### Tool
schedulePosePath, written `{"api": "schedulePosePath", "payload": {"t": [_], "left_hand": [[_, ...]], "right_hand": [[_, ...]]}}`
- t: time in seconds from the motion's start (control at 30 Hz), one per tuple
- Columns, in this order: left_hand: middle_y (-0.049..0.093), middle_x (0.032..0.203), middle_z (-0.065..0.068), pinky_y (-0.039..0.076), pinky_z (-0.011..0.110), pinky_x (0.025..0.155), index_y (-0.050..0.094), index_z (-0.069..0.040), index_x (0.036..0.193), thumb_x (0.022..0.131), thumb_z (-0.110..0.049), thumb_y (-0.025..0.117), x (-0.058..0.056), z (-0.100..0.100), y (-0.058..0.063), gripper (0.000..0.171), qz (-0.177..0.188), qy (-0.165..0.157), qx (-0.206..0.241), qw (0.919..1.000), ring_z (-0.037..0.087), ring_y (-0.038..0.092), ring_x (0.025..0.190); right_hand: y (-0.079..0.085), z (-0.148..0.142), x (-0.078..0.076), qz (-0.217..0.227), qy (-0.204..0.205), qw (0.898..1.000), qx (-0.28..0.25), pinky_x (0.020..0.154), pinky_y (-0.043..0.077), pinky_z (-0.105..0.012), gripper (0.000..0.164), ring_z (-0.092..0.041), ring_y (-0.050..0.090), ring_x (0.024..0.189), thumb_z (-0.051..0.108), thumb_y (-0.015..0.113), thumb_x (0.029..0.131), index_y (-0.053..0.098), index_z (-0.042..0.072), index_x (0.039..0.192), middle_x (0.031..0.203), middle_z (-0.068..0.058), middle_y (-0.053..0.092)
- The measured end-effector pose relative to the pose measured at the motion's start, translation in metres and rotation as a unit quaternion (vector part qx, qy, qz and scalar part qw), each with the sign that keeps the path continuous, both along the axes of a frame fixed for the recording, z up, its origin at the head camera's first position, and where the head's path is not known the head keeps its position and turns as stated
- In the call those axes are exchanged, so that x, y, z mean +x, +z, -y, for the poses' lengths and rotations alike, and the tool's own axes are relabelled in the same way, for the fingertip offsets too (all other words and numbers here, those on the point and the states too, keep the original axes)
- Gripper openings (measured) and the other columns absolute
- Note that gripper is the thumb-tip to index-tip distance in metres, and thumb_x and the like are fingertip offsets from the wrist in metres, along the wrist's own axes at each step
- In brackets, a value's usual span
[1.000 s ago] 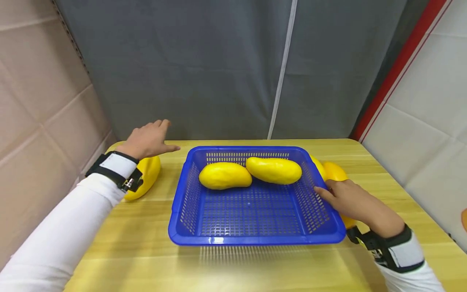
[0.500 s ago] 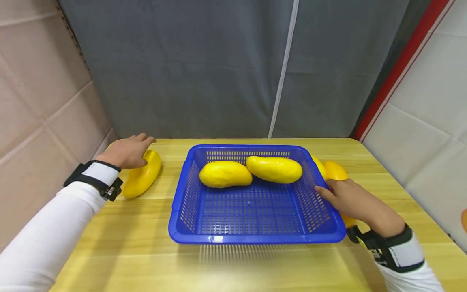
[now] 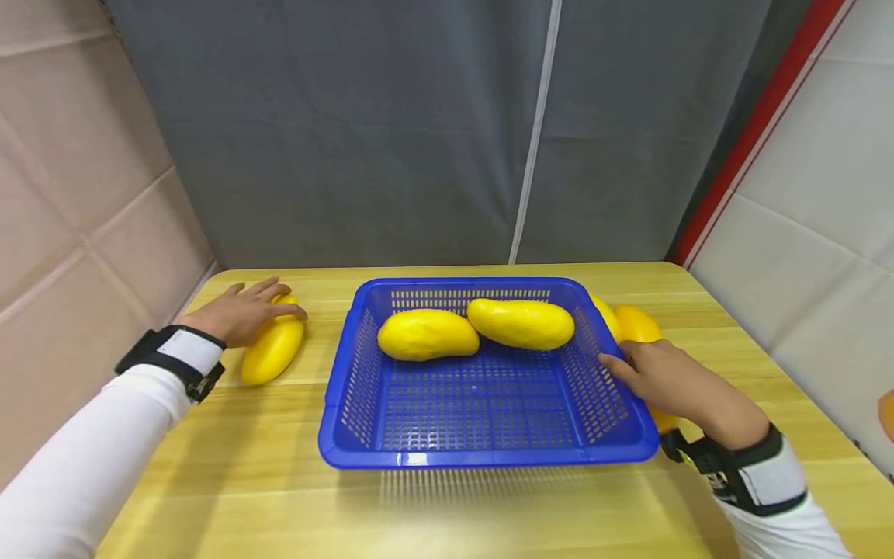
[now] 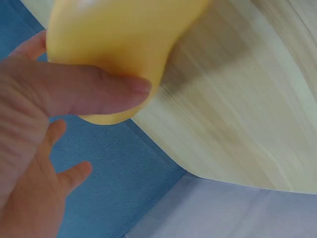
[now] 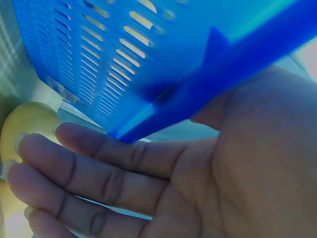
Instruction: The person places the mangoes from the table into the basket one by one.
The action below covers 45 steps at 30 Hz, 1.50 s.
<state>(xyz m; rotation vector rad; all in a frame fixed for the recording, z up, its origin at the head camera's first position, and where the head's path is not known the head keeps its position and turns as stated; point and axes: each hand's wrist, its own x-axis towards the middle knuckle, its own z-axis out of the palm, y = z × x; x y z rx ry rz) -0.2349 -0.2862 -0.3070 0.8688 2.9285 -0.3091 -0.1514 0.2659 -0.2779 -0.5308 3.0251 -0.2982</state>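
My left hand (image 3: 240, 314) grips a smooth yellow mango (image 3: 275, 353) that lies left of the basket. In the left wrist view the thumb crosses the near side of the mango (image 4: 119, 39), and a fingertip shows at its far side. On the right, my right hand (image 3: 667, 384) holds the side rim of a blue plastic basket (image 3: 489, 460), thumb over the rim and fingers beneath it on the outside. Two yellow mangoes, a left one (image 3: 428, 335) and a right one (image 3: 521, 324), lie end to end along the back of the basket.
More yellow-orange mangoes (image 3: 639, 324) sit right of the basket, partly hidden by it and my right hand. The wooden table (image 3: 279, 481) ends at a grey curtain (image 3: 349, 155) behind, with a tiled wall covering (image 3: 84, 210) on the left and a white panel (image 3: 817, 217) on the right.
My left hand has come down and to the left, from above the mango to a grip on it, and the mango has turned slightly. The right hand has stayed on the rim.
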Motion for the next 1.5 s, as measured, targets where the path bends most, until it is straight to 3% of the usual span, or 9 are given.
{"api": "schedulePosePath", "payload": {"t": [0.17, 0.37, 0.73, 1.0, 1.13, 1.4, 1.5], "left_hand": [[0.04, 0.135, 0.024, 0.021, 0.07, 0.094, 0.052, -0.016, 0.127, 0.069, 0.019, 0.057, -0.003, 0.004, -0.008, 0.068, 0.001, 0.002, 0.017, 0.9999, 0.046, 0.021, 0.129], [0.044, 0.13, 0.024, 0.031, 0.064, 0.094, 0.047, 0.0, 0.129, 0.06, 0.003, 0.077, -0.007, 0.002, -0.019, 0.076, 0.025, -0.009, 0.067, 0.9974, 0.044, 0.038, 0.119], [0.054, 0.116, 0.02, 0.038, 0.062, 0.085, 0.05, -0.001, 0.122, 0.059, -0.029, 0.082, -0.009, 0.0, -0.021, 0.076, 0.009, 0.016, 0.069, 0.9974, 0.039, 0.046, 0.107], [0.049, 0.106, 0.02, 0.041, 0.058, 0.084, 0.046, 0.0, 0.118, 0.053, -0.022, 0.081, -0.008, -0.002, -0.023, 0.077, 0.017, 0.04, 0.066, 0.9969, 0.036, 0.046, 0.096], [0.046, 0.104, 0.02, 0.043, 0.058, 0.08, 0.043, 0.001, 0.117, 0.054, -0.023, 0.079, -0.008, -0.003, -0.02, 0.077, 0.007, 0.049, 0.07, 0.9963, 0.036, 0.045, 0.092], [0.04, 0.094, 0.018, 0.044, 0.053, 0.07, 0.038, 0.002, 0.109, 0.056, -0.029, 0.075, -0.006, -0.008, -0.002, 0.072, -0.062, 0.032, 0.08, 0.9943, 0.035, 0.042, 0.084], [0.04, 0.094, 0.019, 0.045, 0.051, 0.069, 0.039, 0.004, 0.112, 0.057, -0.032, 0.075, -0.006, -0.012, 0.006, 0.075, -0.085, 0.031, 0.068, 0.9936, 0.036, 0.042, 0.082]], "right_hand": [[0.0, 0.001, 0.0, 0.002, -0.001, 1.0, -0.004, 0.05, 0.037, -0.029, 0.034, -0.012, 0.043, 0.05, 0.035, 0.046, 0.096, 0.052, 0.009, 0.074, 0.056, 0.002, 0.043], [0.0, 0.001, 0.0, 0.015, -0.007, 1.0, -0.005, 0.049, 0.038, -0.028, 0.033, -0.011, 0.044, 0.05, 0.034, 0.047, 0.096, 0.053, 0.008, 0.076, 0.056, 0.002, 0.044], [0.0, 0.003, 0.001, 0.011, -0.013, 1.0, -0.004, 0.049, 0.038, -0.028, 0.031, -0.012, 0.044, 0.05, 0.031, 0.048, 0.095, 0.054, 0.007, 0.077, 0.056, 0.001, 0.044], [-0.001, 0.002, 0.0, 0.008, -0.01, 1.0, -0.005, 0.049, 0.036, -0.028, 0.031, -0.012, 0.043, 0.05, 0.03, 0.048, 0.095, 0.053, 0.007, 0.076, 0.056, 0.002, 0.043], [-0.001, 0.002, 0.0, 0.002, -0.01, 1.0, -0.006, 0.048, 0.036, -0.028, 0.031, -0.012, 0.043, 0.049, 0.03, 0.048, 0.095, 0.052, 0.008, 0.074, 0.055, 0.002, 0.042], [-0.001, 0.002, 0.001, -0.005, -0.014, 1.0, -0.005, 0.049, 0.037, -0.029, 0.031, -0.012, 0.044, 0.05, 0.031, 0.048, 0.095, 0.052, 0.008, 0.074, 0.056, 0.002, 0.044], [-0.001, 0.002, 0.001, -0.004, -0.014, 1.0, -0.004, 0.049, 0.037, -0.029, 0.03, -0.012, 0.044, 0.05, 0.03, 0.048, 0.095, 0.053, 0.008, 0.075, 0.056, 0.002, 0.044]]}}
